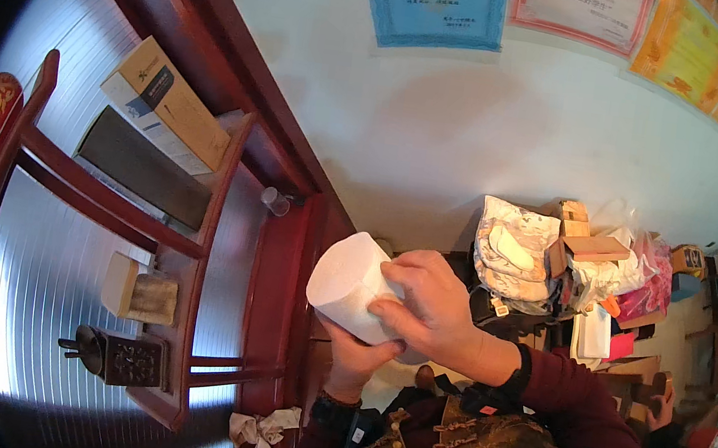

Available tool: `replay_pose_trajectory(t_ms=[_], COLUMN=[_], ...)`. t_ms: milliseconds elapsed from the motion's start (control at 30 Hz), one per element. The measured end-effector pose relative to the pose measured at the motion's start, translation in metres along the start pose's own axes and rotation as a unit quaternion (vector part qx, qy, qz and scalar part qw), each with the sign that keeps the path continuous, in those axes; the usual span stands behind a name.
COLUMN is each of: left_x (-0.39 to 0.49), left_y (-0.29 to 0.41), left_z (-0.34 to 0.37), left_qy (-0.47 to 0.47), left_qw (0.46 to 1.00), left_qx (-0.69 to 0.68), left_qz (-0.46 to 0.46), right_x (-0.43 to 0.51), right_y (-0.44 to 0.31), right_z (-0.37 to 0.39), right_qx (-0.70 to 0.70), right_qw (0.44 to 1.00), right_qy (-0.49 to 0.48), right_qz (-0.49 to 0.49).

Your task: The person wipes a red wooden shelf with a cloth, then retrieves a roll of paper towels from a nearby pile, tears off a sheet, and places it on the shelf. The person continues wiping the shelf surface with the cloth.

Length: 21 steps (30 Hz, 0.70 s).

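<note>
A roll of white tissue paper (348, 284) is held up in front of my chest, beside the red wooden shelf unit. My left hand (355, 359) supports it from below, thumb and fingers around its underside. Across its near side lies my right hand (427, 301), with the thumb and fingertips pressed on the paper. Part of the roll is hidden behind my right hand. A crumpled cloth or paper (264, 429) lies low on the shelf unit, left of my left forearm.
The shelf unit (225, 206) bears cardboard boxes (170, 111), a dark carved holder (133, 361) and a clear cup (275, 201). Folded patterned fabric (514, 258), bags and small boxes are piled against the wall at right. Another person's hand (663, 403) shows at far right.
</note>
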<state>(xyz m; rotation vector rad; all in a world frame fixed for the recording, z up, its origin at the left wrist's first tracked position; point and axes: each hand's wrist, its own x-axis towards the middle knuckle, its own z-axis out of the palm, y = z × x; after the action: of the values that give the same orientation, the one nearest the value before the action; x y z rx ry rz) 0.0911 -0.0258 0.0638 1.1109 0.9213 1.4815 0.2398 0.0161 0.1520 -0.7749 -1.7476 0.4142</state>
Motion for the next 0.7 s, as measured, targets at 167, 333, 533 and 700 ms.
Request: replay_pose_trajectory(t_ms=[167,333,533,700], left_x=[0.002,-0.001,0.000,0.001], left_y=[-0.004,-0.004,0.007,-0.004], left_z=[0.002,0.014,0.032,0.034], left_qy=[0.050,0.097,0.114,0.123], left_qw=[0.993,0.988,0.993,0.985], left_qx=[0.074,0.098,0.031,-0.063], left_qz=[0.079,0.074,-0.023,-0.102], right_x=[0.000,-0.005,0.002,-0.004], right_y=[0.001,0.014,0.040,0.065], right_z=[0.017,0.014,0.000,-0.011], right_qx=[-0.014,-0.020,0.156,0.288], right_qw=[0.998,1.000,0.977,0.858], right_qy=[0.041,0.017,-0.046,-0.056], right_qz=[-0.040,-0.007,0.139,0.421])
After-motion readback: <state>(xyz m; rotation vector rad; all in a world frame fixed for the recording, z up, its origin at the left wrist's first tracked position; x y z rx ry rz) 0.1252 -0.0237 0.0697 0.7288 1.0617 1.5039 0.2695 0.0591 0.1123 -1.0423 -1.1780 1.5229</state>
